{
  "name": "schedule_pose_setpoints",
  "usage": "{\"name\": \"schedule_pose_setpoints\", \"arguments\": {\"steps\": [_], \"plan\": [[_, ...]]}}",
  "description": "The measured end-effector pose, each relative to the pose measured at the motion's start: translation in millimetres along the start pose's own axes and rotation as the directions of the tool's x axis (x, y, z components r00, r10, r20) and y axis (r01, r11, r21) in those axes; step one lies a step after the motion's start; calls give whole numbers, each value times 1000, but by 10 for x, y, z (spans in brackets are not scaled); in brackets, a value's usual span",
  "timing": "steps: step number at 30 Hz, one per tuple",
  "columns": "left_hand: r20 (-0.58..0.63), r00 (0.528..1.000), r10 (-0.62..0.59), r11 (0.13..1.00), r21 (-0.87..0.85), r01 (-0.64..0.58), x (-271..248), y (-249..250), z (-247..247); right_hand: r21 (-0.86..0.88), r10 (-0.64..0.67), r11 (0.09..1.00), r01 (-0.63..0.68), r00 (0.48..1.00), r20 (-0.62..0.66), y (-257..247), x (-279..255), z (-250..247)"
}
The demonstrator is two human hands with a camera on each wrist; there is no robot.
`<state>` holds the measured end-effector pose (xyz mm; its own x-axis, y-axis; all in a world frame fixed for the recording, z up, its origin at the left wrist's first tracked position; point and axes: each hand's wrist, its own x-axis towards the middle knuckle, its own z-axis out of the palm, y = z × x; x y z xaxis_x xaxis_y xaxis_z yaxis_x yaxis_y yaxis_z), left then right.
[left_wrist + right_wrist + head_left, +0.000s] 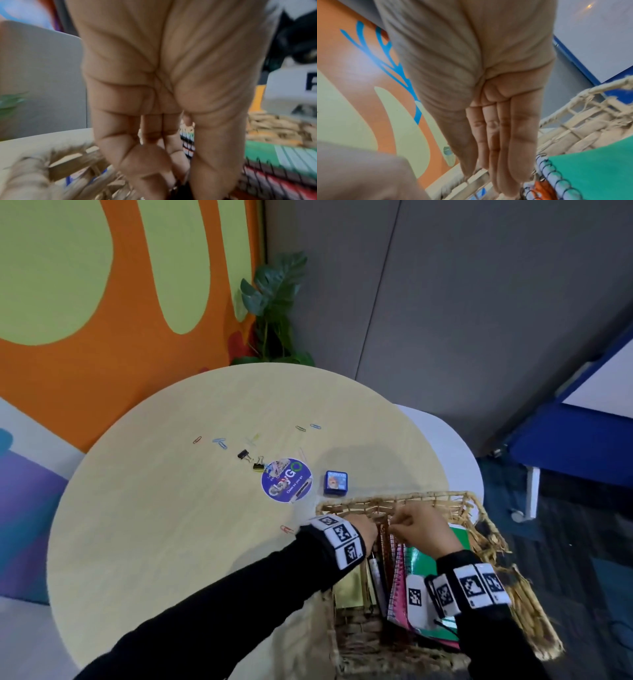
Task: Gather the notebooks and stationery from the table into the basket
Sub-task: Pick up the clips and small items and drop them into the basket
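Observation:
A wicker basket (394, 498) stands at the table's near right edge. Spiral notebooks stand in it: a green one (424, 563), a pink one (399, 587) and a brown one (385, 546). Both hands reach into its far end. My left hand (368, 529) points straight fingers down beside the notebooks' spines (178, 175). My right hand (407, 525) lies with straight fingers along the spiral of the green notebook (594, 174). On the table lie several paper clips (219, 442), two binder clips (243, 454), a red clip (287, 529) and a small blue box (336, 483).
A round blue sticker (286, 480) is stuck on the round wooden table (154, 525). A pale yellow sheet (349, 587) stands at the basket's left side. A potted plant (274, 313) is behind the table. Grey partition walls and blue furniture lie to the right.

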<state>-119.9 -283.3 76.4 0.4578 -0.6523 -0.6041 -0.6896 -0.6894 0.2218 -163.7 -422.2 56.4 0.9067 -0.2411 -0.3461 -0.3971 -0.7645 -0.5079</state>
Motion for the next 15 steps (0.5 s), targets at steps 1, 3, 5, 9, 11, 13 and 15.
{"name": "schedule_pose_setpoints", "arguments": {"steps": [1,3,5,9,11,13,15], "plan": [[-5,1000,7,1000,16,-7,114,-17,76,17,4,1000,-4,1000,-6,33,-46,-18],[26,1000,-5,999,32,4,313,-59,232,47,8,999,-7,1000,-27,89,-122,-42],[43,999,-22,989,147,16,447,-99,380,64,7,998,-4,999,-49,117,-185,-60],[51,996,-72,990,123,65,234,-21,367,59,17,998,-15,999,-46,153,-235,-49],[28,999,-43,995,95,40,212,-55,346,69,24,997,-21,999,-37,161,-237,-35],[8,1000,-23,998,-66,23,228,-103,268,102,36,994,-32,999,-32,156,-227,-33],[25,1000,3,989,-151,1,170,-149,120,134,28,991,-23,999,-37,132,-189,-62]]}}
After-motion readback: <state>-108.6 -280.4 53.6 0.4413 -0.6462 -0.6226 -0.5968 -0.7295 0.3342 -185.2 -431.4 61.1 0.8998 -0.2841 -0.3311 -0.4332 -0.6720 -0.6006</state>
